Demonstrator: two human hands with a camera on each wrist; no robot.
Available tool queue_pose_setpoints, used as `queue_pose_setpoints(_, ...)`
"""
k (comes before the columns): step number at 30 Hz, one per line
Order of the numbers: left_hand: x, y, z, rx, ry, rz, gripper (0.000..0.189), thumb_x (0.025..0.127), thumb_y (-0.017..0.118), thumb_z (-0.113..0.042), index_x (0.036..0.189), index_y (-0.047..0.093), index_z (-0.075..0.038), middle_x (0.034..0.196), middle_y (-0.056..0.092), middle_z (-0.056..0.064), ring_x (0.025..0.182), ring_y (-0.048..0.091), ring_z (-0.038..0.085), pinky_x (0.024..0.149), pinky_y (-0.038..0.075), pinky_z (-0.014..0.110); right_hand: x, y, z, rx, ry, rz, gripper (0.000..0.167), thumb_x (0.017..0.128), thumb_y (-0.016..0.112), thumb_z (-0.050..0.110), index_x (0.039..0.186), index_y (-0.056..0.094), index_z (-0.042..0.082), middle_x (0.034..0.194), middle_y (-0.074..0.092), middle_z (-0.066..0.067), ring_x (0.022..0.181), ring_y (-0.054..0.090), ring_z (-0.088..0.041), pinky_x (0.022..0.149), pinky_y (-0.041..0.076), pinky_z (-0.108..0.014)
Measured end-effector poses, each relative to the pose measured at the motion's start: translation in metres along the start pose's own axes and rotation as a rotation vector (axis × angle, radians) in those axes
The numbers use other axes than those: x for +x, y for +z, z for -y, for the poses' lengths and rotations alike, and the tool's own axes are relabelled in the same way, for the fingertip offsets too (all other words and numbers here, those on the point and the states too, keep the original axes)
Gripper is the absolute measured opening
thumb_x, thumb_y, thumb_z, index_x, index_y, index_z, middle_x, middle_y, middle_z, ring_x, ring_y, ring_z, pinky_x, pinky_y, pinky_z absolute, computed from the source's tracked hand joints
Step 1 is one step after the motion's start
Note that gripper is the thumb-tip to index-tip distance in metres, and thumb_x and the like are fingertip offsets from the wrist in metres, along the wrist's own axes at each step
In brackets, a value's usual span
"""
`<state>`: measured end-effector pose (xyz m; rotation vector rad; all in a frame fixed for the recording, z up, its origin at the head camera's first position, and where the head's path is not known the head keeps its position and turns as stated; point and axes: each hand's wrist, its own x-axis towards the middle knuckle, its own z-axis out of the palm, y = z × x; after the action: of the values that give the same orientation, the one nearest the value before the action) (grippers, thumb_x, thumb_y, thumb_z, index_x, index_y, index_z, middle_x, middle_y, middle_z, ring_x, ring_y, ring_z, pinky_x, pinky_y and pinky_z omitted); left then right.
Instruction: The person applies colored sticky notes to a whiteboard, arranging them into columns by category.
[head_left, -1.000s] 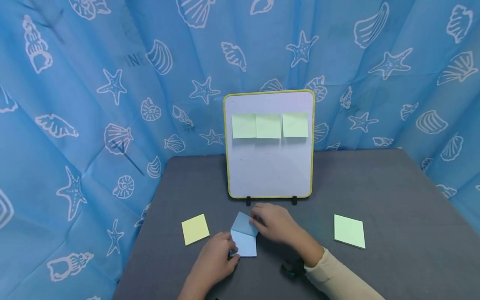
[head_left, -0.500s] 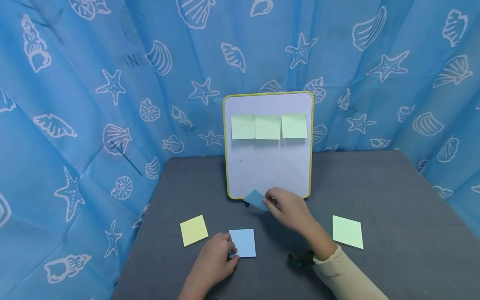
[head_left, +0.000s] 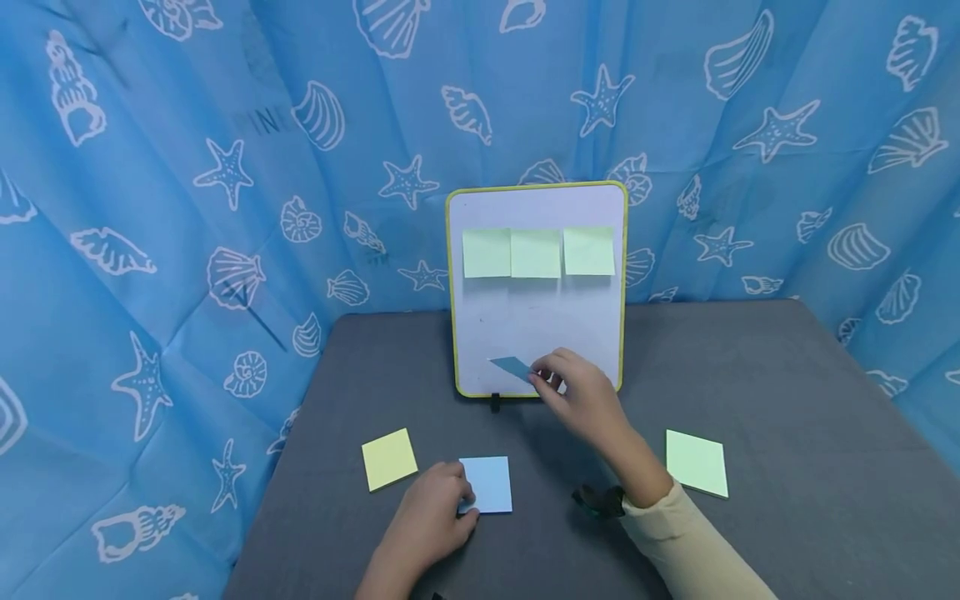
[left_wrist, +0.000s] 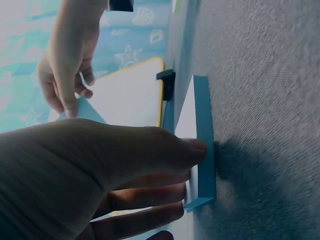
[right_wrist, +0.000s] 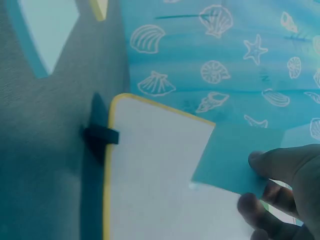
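Note:
My right hand (head_left: pixel 581 396) pinches one blue sticky note (head_left: pixel 512 367) by its edge, between thumb and fingers. The note hangs tilted before the lower part of the whiteboard (head_left: pixel 480 325); whether it touches the board I cannot tell. In the right wrist view the loose note (right_wrist: pixel 232 155) spreads out flat from the thumb. My left hand (head_left: pixel 427 517) holds the blue sticky note pad (head_left: pixel 491 485) at its left side on the table. Seen from the left wrist, the thumb lies on the side of that pad (left_wrist: pixel 203 115), with the fingers along its other edge.
Three green sticky notes (head_left: pixel 536 253) are stuck in a row high on the board. A yellow note pad (head_left: pixel 389 460) lies left of the blue pad, a green note pad (head_left: pixel 697 463) to the right. Behind the grey table (head_left: pixel 720 350) hangs a blue shell-print curtain (head_left: pixel 405 100).
The blue sticky note has come off its pad. My right hand has carried it up and forward to the whiteboard. My left hand has stayed at the pad.

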<state>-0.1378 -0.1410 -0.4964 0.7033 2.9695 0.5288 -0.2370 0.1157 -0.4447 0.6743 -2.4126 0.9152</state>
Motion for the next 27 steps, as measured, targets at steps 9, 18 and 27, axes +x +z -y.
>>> queue_pose_setpoints(9, 0.001, -0.006, 0.009, -0.066, 0.008, 0.027, 0.019, 0.084, 0.090, -0.023, 0.100, 0.083, -0.015, 0.095, 0.066, -0.007, 0.086, 0.058, 0.008, 0.080, 0.057, 0.030, 0.024, 0.008, 0.005, 0.081, -0.048, -0.134, 0.009, 0.090, 0.081, 0.000, 0.096, 0.078, 0.006, 0.093, 0.071, -0.006, 0.078, 0.069, -0.020, 0.067, 0.058, -0.038)
queue_pose_setpoints(18, 0.016, -0.028, 0.016, -0.224, 0.026, -0.027, 0.031, 0.096, 0.081, -0.023, 0.123, 0.077, -0.010, 0.115, 0.071, 0.002, 0.104, 0.070, 0.017, 0.091, 0.060, 0.035, 0.042, 0.022, 0.000, 0.083, -0.139, -0.286, 0.007, 0.090, 0.078, -0.003, 0.090, 0.076, 0.004, 0.092, 0.069, -0.008, 0.081, 0.065, -0.024, 0.068, 0.056, -0.038)
queue_pose_setpoints(27, 0.052, -0.061, 0.018, -0.258, 0.047, -0.461, 0.055, 0.096, 0.080, -0.019, 0.147, 0.062, -0.010, 0.143, 0.058, 0.009, 0.127, 0.064, 0.024, 0.103, 0.059, 0.044, 0.058, 0.036, -0.001, 0.007, -0.187, -0.359, 0.007, 0.090, 0.080, -0.003, 0.092, 0.077, 0.003, 0.093, 0.069, -0.011, 0.082, 0.065, -0.027, 0.071, 0.057, -0.039)
